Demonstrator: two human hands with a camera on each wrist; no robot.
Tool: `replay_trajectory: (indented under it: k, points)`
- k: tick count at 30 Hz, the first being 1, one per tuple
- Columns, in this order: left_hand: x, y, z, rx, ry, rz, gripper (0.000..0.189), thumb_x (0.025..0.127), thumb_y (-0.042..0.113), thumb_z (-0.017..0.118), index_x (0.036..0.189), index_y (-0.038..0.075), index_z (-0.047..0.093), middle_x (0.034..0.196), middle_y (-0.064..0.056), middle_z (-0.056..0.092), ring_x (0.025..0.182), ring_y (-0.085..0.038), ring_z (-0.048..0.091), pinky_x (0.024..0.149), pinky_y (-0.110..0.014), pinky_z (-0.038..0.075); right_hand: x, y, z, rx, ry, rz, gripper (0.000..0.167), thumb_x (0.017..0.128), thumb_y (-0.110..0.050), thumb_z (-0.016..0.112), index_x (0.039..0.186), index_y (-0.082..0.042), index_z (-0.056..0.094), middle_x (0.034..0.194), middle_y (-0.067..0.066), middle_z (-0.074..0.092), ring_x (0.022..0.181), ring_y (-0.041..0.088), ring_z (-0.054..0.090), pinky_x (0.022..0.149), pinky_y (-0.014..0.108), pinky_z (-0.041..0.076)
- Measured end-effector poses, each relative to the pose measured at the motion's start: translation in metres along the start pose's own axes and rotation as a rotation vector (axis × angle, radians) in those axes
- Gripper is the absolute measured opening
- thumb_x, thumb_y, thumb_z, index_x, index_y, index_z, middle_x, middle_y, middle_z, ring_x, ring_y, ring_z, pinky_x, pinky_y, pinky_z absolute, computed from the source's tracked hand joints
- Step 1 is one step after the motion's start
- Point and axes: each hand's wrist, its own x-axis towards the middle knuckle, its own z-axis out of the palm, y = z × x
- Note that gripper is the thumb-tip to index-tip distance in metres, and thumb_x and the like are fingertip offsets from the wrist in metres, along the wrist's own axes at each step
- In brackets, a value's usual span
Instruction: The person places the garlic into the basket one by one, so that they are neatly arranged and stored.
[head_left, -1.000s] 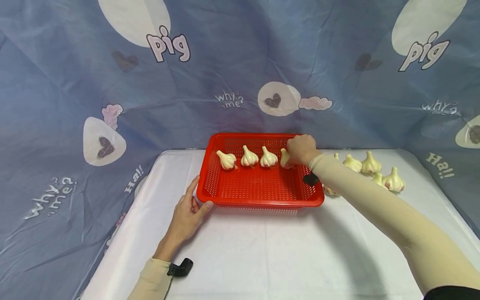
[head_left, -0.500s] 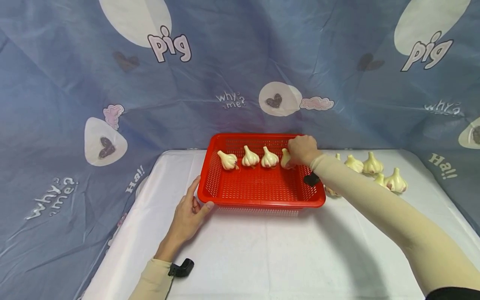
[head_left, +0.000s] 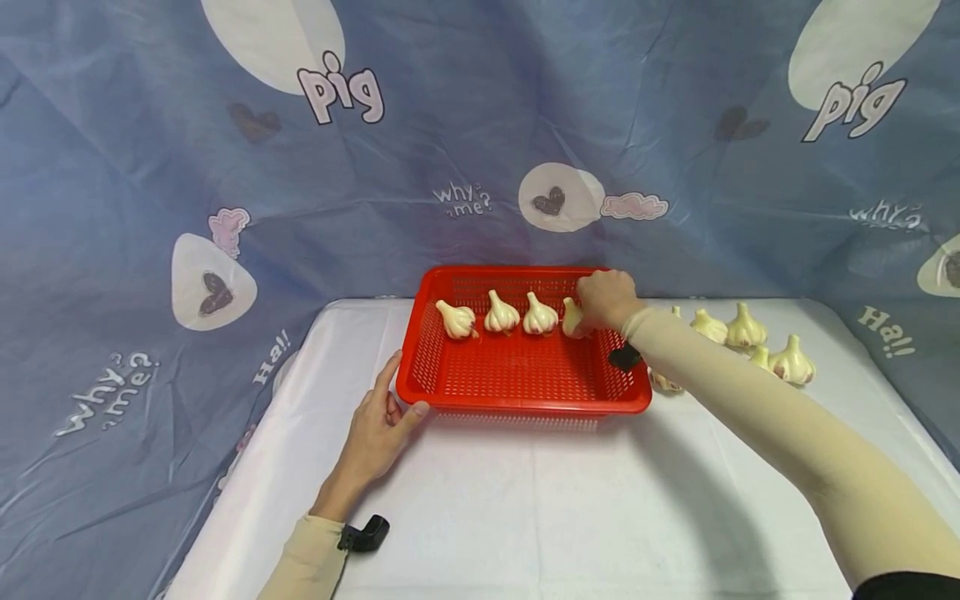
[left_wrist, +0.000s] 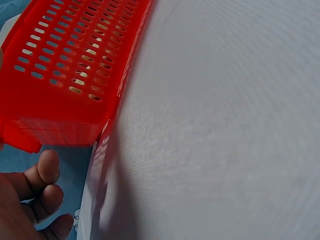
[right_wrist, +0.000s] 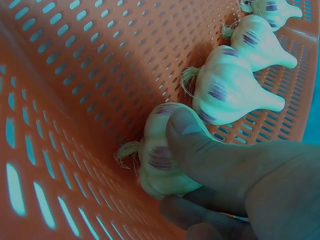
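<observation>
In the head view a red plastic basket [head_left: 517, 407] stands on a table, with a row of garlic bulbs [head_left: 540, 317] along its far side, stems pointing away. My right hand [head_left: 609, 298] reaches into the far right corner and grips the rightmost garlic bulb [right_wrist: 157, 155]. The right wrist view shows the thumb [right_wrist: 185, 130] across its top and fingers beneath; its roots face the basket's middle. At the front left corner my left hand [head_left: 375, 435] rests against the rim, index finger along the side and thumb at the front. Its other fingers [left_wrist: 49, 167] hang loosely curled below the rim.
Several more garlic bulbs [head_left: 792, 363] lie on the table right of the basket, some partly hidden by the right sleeve [head_left: 757, 408]. A white cloth [head_left: 480, 508] covers the table. Behind it hangs a blue printed curtain [head_left: 420, 125].
The picture has shifted very slightly to the right. Both hands, the basket and the garlic bulbs keep their places.
</observation>
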Motion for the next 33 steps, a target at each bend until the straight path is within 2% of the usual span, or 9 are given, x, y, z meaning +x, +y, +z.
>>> replay_trajectory:
  k: [8, 17, 20, 25, 30, 33]
  points:
    - [0.002, 0.003, 0.001, -0.005, -0.009, -0.002, 0.089, 0.093, 0.034, 0.081, 0.168, 0.033, 0.031, 0.073, 0.002, 0.052, 0.070, -0.015, 0.049, 0.063, -0.030, 0.040, 0.000, 0.004, -0.002, 0.011, -0.025, 0.006, 0.053, 0.069, -0.055, 0.095, 0.086, -0.009, 0.074, 0.096, 0.017, 0.076, 0.089, 0.038, 0.071, 0.075, 0.056, 0.059]
    - [0.001, 0.002, 0.001, 0.000, -0.004, 0.000, 0.090, 0.093, 0.034, 0.081, 0.168, 0.032, 0.032, 0.073, 0.002, 0.053, 0.070, -0.014, 0.049, 0.064, -0.030, 0.040, -0.003, 0.009, -0.010, 0.125, -0.063, 0.045, 0.054, 0.068, -0.057, 0.096, 0.073, -0.013, 0.065, 0.083, 0.008, 0.065, 0.082, 0.029, 0.062, 0.069, 0.050, 0.053]
    - [0.000, 0.001, 0.000, 0.006, 0.003, 0.001, 0.089, 0.093, 0.033, 0.081, 0.168, 0.031, 0.032, 0.072, 0.002, 0.053, 0.070, -0.014, 0.049, 0.064, -0.030, 0.040, -0.006, 0.011, -0.015, 0.170, -0.059, 0.043, 0.050, 0.067, -0.054, 0.097, 0.073, -0.014, 0.068, 0.084, 0.007, 0.067, 0.084, 0.030, 0.064, 0.071, 0.052, 0.054]
    - [0.001, 0.001, -0.001, 0.005, 0.010, 0.012, 0.089, 0.093, 0.032, 0.081, 0.167, 0.030, 0.033, 0.072, 0.002, 0.053, 0.070, -0.014, 0.048, 0.064, -0.030, 0.040, -0.014, 0.018, -0.024, 0.245, -0.029, 0.041, 0.045, 0.070, -0.053, 0.097, 0.085, -0.014, 0.078, 0.094, 0.009, 0.075, 0.093, 0.035, 0.070, 0.078, 0.055, 0.056]
    - [0.001, 0.002, 0.000, 0.006, 0.009, 0.019, 0.088, 0.093, 0.032, 0.081, 0.167, 0.029, 0.033, 0.072, 0.002, 0.052, 0.069, -0.013, 0.048, 0.064, -0.030, 0.040, -0.026, 0.028, -0.034, 0.272, 0.011, 0.032, 0.060, 0.074, -0.059, 0.093, 0.107, -0.010, 0.082, 0.108, 0.014, 0.077, 0.101, 0.041, 0.071, 0.080, 0.057, 0.057]
    - [0.001, 0.003, -0.001, 0.008, 0.009, 0.017, 0.088, 0.093, 0.032, 0.081, 0.167, 0.029, 0.034, 0.071, 0.002, 0.052, 0.069, -0.013, 0.048, 0.064, -0.030, 0.040, -0.035, 0.037, -0.038, 0.286, 0.067, 0.030, 0.066, 0.075, -0.060, 0.091, 0.112, -0.007, 0.082, 0.107, 0.015, 0.078, 0.097, 0.040, 0.071, 0.077, 0.056, 0.057]
